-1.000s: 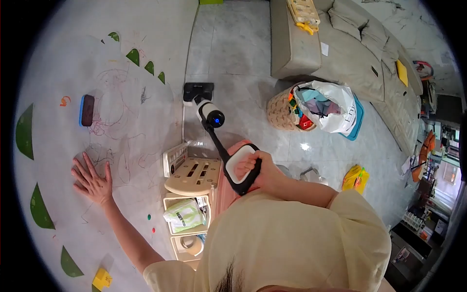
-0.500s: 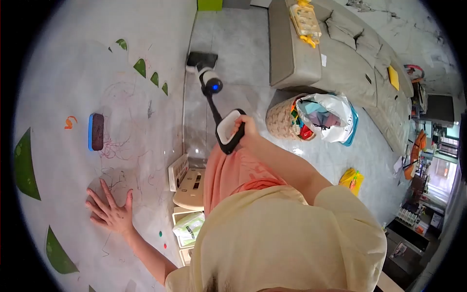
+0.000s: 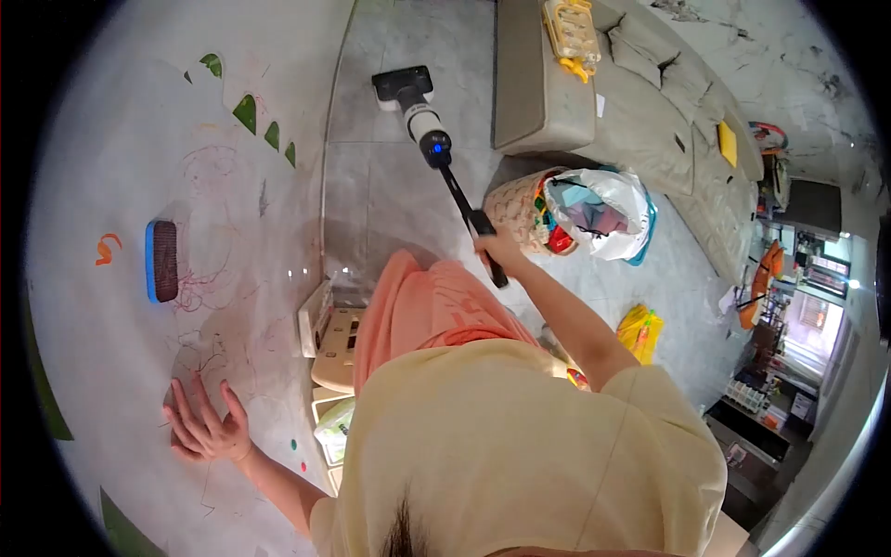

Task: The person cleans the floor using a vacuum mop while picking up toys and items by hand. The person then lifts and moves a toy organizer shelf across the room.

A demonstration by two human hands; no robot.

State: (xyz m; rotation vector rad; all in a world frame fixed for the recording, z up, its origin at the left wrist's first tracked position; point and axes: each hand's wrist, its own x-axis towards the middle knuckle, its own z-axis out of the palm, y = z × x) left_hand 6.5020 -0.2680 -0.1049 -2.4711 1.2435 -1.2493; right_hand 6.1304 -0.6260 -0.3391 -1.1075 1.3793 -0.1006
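Observation:
My right hand (image 3: 499,251) is wrapped round the black handle of a stick floor cleaner (image 3: 457,190). The cleaner's black and white head (image 3: 403,85) lies on the grey tile floor, near the foot of the wall. A blue light shows on its body. On the left, my left hand (image 3: 209,422) is spread at the scribbled wall (image 3: 246,306) with nothing in it. Above that hand, a blue-edged dark brush or eraser (image 3: 162,262) is on the wall, apart from my fingers.
A woven basket (image 3: 512,206) and a white bag of cloths (image 3: 613,227) stand right of the cleaner. Behind them is a grey sofa (image 3: 640,121). A yellow bag (image 3: 639,334) lies on the floor. A beige shelf unit (image 3: 336,357) stands against the wall.
The cleaner's head has moved forward and away from the wall, and its handle has turned and shifted right with my right hand. My left hand stays at the wall, its fingers now more bent.

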